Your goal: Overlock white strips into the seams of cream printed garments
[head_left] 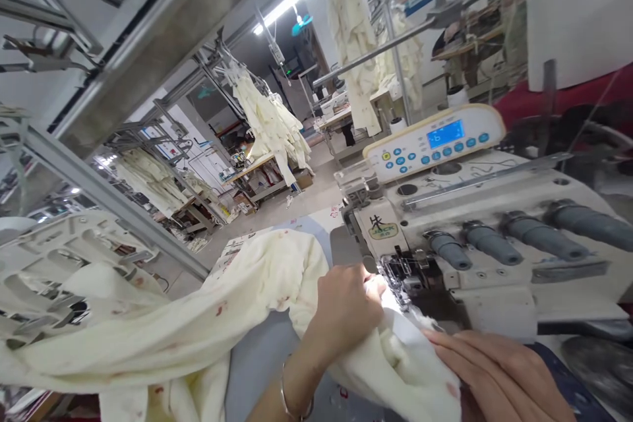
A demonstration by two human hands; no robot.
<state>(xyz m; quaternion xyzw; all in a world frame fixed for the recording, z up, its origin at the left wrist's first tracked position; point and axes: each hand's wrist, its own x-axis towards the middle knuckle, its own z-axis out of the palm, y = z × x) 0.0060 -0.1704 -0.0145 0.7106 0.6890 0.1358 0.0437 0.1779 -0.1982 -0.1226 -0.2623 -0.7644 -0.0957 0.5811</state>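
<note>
A cream fleece garment point(237, 310) with small reddish prints lies across the grey table of an overlock sewing machine point(494, 237). Close to the lit needle area, my left hand point(349, 306) is closed on the cloth, its fingers bunched beside the presser foot. My right hand point(499, 369) holds the garment's edge in front of the foot, fingers long and pressed together; its thumb is hidden. Between both hands the cloth lies in folds, with a pale underside turned up. A bracelet point(287, 395) circles my left wrist.
A control panel point(435, 144) with a blue display tops the machine, above several grey thread tubes point(494, 244). To the left stand a slanting metal rail point(113, 191) and a white slotted plastic frame point(93, 244). Cream garments point(267, 115) hang from overhead tracks behind.
</note>
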